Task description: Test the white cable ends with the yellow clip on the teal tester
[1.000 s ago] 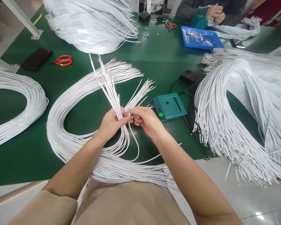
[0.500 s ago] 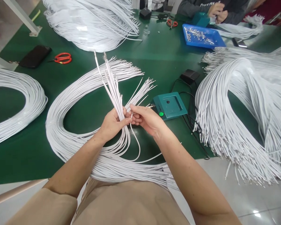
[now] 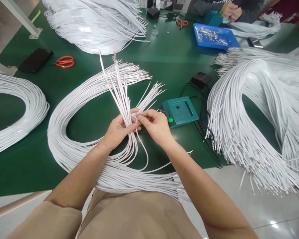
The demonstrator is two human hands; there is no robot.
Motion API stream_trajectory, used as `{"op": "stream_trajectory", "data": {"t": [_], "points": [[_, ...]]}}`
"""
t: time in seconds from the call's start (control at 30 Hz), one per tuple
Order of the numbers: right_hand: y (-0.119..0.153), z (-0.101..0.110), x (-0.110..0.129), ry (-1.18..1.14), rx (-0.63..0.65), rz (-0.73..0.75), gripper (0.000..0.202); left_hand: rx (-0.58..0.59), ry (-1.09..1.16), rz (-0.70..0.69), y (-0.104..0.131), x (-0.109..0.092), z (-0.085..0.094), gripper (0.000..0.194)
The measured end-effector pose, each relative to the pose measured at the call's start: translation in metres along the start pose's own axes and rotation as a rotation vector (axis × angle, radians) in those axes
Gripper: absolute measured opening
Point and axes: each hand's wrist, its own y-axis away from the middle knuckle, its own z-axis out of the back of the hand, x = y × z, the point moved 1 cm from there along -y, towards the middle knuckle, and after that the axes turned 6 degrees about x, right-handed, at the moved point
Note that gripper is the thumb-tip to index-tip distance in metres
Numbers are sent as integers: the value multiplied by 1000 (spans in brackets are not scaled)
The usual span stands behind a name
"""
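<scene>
Clutching a fanned wire bundle (image 3: 119, 91) in the left hand (image 3: 118, 130) grip, right hand (image 3: 155, 125) pinching one wire end (image 3: 136, 117) beside it, just left of the teal box (image 3: 180, 111).

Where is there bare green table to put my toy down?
Bare patches: inside the middle wire loop, and between the red scissors and that loop. Around the green box it's crowded: cables, both hands, and the big wire heap.

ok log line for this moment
left hand: grips bunch of thin white wires | right hand: pinches single white wire | beside: teal box
</scene>
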Motion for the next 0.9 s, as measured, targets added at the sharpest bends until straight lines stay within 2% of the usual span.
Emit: {"op": "stream_trajectory", "data": {"t": [0.07,0.13,0.23,0.37,0.43,0.53,0.6,0.67,0.77,0.83,0.9], "points": [[1,0,0,253,-42,134,14,8,42,26,-1,0,1,45],[1,0,3,390,-39,197,21,17,77,49,-1,0,1,43],[0,1,7,396,-2,166,24,16,72,57,-2,-1,2,43],[-4,4,6,449,26,170,14,9,56,90,-3,-1,4,46],[-6,5,1,558,52,262,18,0,81,125,-5,-2,4,47],[-6,6,-7,866,108,500,30,-18,145,184,-7,-2,5,47],[-6,8,-9,1039,131,601,33,-29,167,198,-8,-2,4,47],[-9,14,-9,1110,115,592,28,-48,138,167,-10,-1,4,47],[-18,25,-8,1161,44,449,22,-72,41,109,-13,1,4,48],[-25,32,-8,1202,88,342,21,-85,-33,97,-15,3,3,50],[-29,38,-9,1218,202,275,21,-102,-116,93,-17,5,3,51]]}}
